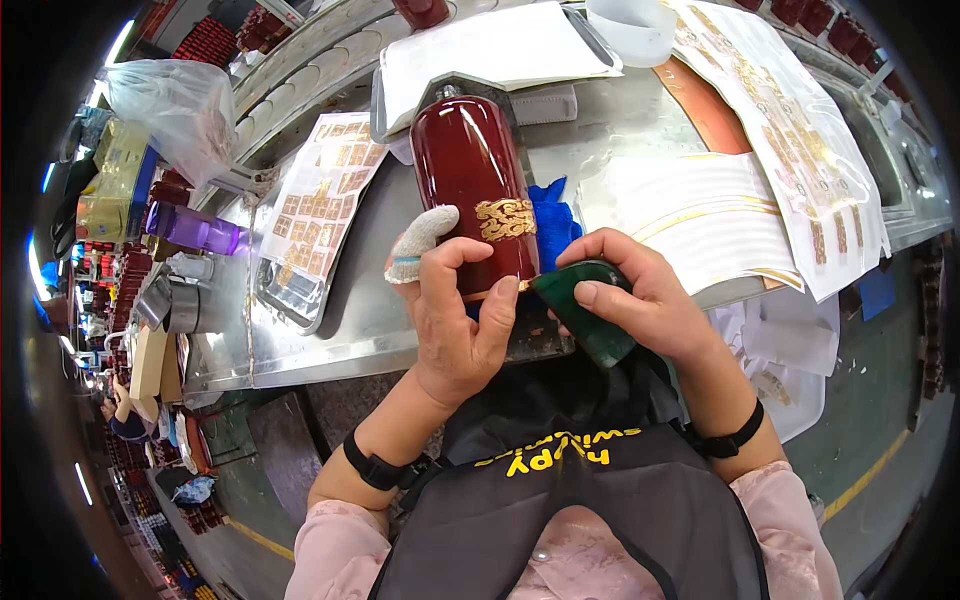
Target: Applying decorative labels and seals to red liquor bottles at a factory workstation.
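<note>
A glossy dark red bottle [460,150] lies on its side, its neck pointing away from me. Gold ornament [507,219] decorates its body, and a thin gold band [483,294] runs near its base. My left hand [455,310] grips the base end from the left, the thumb pressed by the band. A white knitted finger cover [422,243] is on one of its fingers. Pinched in my right hand [640,290] is a dark green flat scraper [597,315], its tip touching or very close to the band's right end. Blue cloth [553,225] lies beside the bottle.
Left stands a tray [305,310] with a sheet of gold decals [325,190]. White strips [690,215] with gold lines and a long decal sheet [790,150] lie right. Behind are a paper-covered tray [490,55] and a white tub [632,30]. A purple bottle [195,228] is far left.
</note>
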A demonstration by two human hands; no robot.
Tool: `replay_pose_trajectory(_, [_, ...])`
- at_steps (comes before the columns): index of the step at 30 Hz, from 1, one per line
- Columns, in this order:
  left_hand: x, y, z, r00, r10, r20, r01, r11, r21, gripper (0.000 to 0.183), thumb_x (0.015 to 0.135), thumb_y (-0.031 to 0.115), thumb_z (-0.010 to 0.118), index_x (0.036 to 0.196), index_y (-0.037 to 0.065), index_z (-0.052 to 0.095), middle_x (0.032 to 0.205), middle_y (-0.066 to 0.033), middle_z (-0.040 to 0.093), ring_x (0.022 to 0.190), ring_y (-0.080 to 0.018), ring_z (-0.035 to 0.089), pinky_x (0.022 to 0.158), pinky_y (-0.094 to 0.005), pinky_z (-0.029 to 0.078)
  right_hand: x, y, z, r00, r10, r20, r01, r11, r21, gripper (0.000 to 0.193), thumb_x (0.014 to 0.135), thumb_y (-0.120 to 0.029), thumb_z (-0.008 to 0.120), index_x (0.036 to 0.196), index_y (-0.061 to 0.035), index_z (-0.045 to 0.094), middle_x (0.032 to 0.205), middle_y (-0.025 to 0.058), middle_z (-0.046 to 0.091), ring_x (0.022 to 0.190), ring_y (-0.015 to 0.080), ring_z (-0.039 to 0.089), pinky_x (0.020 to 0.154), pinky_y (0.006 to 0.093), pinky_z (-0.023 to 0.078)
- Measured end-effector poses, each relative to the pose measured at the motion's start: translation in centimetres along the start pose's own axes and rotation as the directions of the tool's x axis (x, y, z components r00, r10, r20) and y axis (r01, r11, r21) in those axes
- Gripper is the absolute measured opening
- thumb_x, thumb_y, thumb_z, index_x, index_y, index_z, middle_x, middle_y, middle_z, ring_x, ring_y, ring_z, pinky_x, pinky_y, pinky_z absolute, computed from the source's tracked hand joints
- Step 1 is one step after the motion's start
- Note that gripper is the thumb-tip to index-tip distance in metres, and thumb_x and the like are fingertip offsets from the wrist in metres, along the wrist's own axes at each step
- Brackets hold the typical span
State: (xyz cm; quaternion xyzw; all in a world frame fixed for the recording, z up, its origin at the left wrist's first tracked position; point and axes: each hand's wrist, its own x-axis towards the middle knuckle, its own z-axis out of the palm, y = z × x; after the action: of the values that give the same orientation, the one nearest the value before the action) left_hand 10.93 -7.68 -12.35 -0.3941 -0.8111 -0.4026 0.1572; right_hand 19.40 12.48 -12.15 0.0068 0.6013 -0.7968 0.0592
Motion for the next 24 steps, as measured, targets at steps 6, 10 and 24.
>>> replay_pose_trajectory(6, [-0.1,0.1,0.1,1.000,-0.006,0.007,0.006,1.000,0.003,0.032,0.086,0.020,0.066,0.110,0.003,0.054,0.126,-0.0213,0.048,0.120,-0.0366,0.038,0.104,-0.0451,0.025,0.1,0.4,-0.1,0.999,-0.032,0.021,0.032,0.999,-0.002,0.027,0.091,-0.010,0.059,0.115,0.0003,0.053,0.093,0.0079,0.066,0.078,0.0133,0.067,0.069,0.0267,0.055])
replay_pose_trajectory(10, [-0.2,0.1,0.2,1.000,-0.027,-0.005,0.027,0.999,-0.020,0.031,0.086,0.020,0.065,0.110,0.004,0.054,0.126,-0.0212,0.048,0.120,-0.0364,0.038,0.104,-0.0450,0.025,0.1,-0.2,0.3,0.999,0.018,0.048,-0.022,0.997,0.071,0.026,0.090,-0.010,0.060,0.114,0.0000,0.054,0.092,0.0074,0.066,0.079,0.0128,0.066,0.070,0.0263,0.054])
replay_pose_trajectory(24, [0.0,0.4,0.2,1.000,-0.017,0.012,0.017,1.000,0.025,0.031,0.087,0.022,0.065,0.110,0.003,0.054,0.125,-0.0211,0.049,0.121,-0.0370,0.037,0.104,-0.0456,0.024,0.5,-0.1,0.6,0.999,-0.008,0.041,0.003,0.991,0.131,0.025,0.091,-0.011,0.059,0.113,0.0007,0.054,0.094,0.0087,0.066,0.079,0.0141,0.067,0.071,0.0279,0.056])
